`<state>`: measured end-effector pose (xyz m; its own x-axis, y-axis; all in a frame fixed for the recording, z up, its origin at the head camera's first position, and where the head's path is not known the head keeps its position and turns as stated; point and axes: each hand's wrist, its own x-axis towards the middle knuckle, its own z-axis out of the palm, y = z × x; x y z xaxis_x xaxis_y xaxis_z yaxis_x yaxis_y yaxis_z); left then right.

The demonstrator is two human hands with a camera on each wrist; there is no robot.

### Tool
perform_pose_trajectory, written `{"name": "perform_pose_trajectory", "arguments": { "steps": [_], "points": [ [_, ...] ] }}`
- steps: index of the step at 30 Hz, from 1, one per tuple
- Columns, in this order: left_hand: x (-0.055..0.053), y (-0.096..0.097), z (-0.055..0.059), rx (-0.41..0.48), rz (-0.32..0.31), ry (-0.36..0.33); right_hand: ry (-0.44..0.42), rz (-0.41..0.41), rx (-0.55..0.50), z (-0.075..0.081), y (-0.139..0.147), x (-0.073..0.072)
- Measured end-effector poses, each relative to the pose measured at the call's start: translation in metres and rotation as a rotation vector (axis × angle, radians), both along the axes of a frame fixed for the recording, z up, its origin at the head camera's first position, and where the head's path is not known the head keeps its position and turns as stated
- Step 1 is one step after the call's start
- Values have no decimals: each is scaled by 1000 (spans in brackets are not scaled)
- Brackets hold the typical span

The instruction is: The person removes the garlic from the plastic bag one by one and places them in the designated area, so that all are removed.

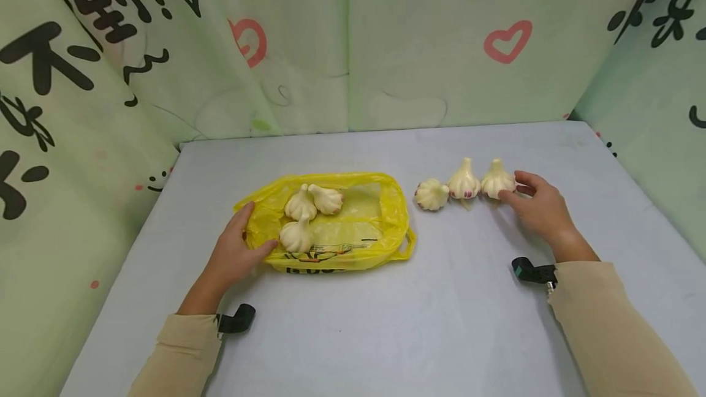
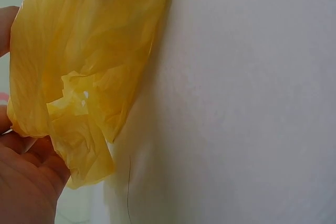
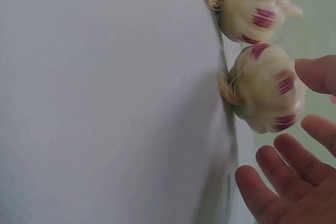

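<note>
Okay, left hand [image 1: 234, 256] grips yellow bag [image 1: 394, 204]; right hand [image 1: 539, 208], fingers parted, at end garlic [image 1: 497, 181]: best pinch its round sides evenly, without nudging the next bulb [image 1: 464, 184].

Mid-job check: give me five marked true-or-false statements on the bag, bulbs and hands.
1. Three garlic bulbs lie in the yellow bag. True.
2. The left hand is at the bag's right end. False: it holds the left end.
3. Three loose bulbs are on the table, right of the bag. True.
4. The right hand is nearest the middle loose bulb. False: the rightmost bulb is nearest.
5. The bag's mouth is open. True.
</note>
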<state>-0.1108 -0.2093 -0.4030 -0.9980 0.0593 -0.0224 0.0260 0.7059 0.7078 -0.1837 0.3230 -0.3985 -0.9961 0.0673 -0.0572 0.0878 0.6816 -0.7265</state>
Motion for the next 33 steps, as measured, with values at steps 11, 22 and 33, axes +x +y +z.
{"name": "perform_pose_trajectory", "arguments": {
  "steps": [11,22,33],
  "points": [
    [0,-2,-2,7,5,-3,207,-97,-8,26,-16,12],
    [0,-2,-3,8,6,1,298,29,-109,43,-54,15],
    [1,-3,-1,23,7,29,410,202,-151,58,-106,18]
  ]
}}
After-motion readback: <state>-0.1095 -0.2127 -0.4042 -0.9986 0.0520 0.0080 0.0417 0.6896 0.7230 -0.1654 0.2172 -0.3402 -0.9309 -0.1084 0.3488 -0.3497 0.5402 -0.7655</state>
